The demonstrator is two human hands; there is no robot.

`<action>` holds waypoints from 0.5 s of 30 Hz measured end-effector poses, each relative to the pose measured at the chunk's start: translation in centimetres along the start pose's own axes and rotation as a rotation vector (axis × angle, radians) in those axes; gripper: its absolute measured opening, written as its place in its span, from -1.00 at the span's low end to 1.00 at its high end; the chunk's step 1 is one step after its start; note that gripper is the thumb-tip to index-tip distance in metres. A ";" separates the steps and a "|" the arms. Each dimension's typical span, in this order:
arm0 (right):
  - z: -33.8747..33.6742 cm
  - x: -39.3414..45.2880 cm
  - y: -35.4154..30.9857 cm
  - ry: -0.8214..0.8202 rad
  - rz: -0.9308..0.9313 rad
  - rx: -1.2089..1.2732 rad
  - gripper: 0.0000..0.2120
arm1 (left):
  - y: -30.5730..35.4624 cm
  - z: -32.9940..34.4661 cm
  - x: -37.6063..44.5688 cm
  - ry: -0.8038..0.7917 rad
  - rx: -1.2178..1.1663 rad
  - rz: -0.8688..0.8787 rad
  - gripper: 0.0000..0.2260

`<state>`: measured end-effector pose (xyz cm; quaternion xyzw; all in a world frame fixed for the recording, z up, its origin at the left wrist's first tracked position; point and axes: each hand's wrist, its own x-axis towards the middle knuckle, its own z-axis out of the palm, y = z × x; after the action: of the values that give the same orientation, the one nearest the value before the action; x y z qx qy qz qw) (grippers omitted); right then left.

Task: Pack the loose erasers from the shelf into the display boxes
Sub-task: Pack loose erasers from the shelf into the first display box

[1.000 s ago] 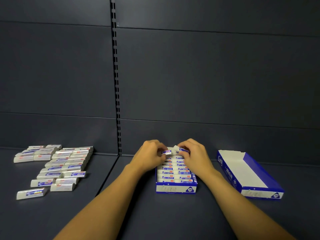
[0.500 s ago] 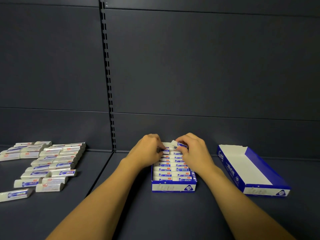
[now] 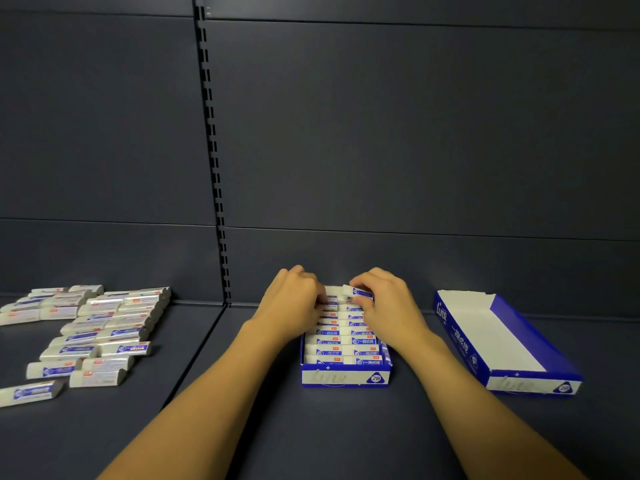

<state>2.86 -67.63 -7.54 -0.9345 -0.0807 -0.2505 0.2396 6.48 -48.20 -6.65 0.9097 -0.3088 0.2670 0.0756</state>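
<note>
A person's right hand (image 3: 388, 303) pinches one blue-and-white eraser (image 3: 358, 291) by its end, tilted above the far end of the centre display box (image 3: 346, 377), at twelve o'clock from its printed front panel. The left hand (image 3: 294, 301) rests with curled fingers on the far left of the packed rows; whether it grips an eraser there cannot be told. This box looks nearly full: about nine rows show, seemingly two erasers across, and the far end is hidden by both hands. At three o'clock, well apart, a second display box (image 3: 540, 348) lies empty, its white floor bare. At nine o'clock, across the dark shelf (image 3: 242, 393), the loose erasers (image 3: 100, 330) wait in rough rows, around twenty-five to thirty, too overlapped to count surely. By this showing the job is perhaps half done: one box close to complete, one unstarted, two boxes in all, and the loose pile left to clear.
</note>
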 end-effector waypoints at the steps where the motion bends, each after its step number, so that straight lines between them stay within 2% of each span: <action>1: 0.0 0.0 0.0 -0.006 0.000 -0.008 -0.73 | 0.0 0.1 0.0 0.002 -0.001 -0.003 -0.79; 8: -0.1 0.0 0.0 -0.026 -0.007 -0.066 -0.77 | -0.7 -0.2 -1.0 0.060 -0.105 -0.083 -0.78; 15: -0.2 0.1 -0.6 -0.067 -0.011 -0.148 -0.83 | -2.3 -0.4 -2.2 0.082 -0.066 -0.352 -0.76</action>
<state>2.67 -67.19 -7.13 -0.9571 -0.0751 -0.2256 0.1658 6.18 -45.06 -7.42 0.9351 -0.1500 0.2763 0.1635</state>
